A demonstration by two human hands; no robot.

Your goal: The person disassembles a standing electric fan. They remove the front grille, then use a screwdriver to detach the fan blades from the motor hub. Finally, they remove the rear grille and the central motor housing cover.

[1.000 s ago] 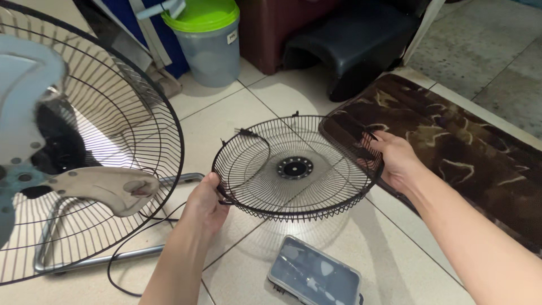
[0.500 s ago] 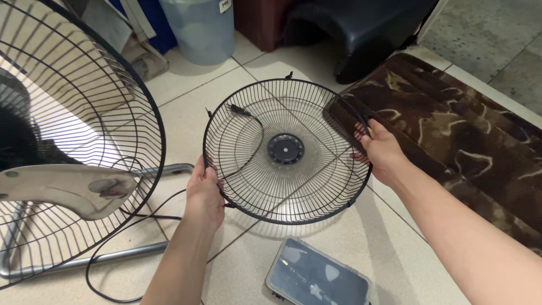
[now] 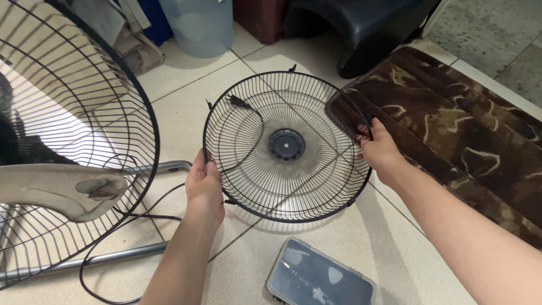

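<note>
The round black wire fan guard (image 3: 285, 146) now tilts up face-on, both hands' fingers clamped on its rim: left hand (image 3: 204, 183), right hand (image 3: 379, 151).

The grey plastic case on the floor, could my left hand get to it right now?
Probably not freely: the left hand grips the round black wire fan guard, though the grey plastic case lies unobstructed below.

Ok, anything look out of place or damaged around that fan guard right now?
The front guard is off the fan, held at its rim by the left hand and right hand. So the fan's blade sits uncovered in front. A black cord trails loose over the floor tiles. No bent wires visible.
</note>
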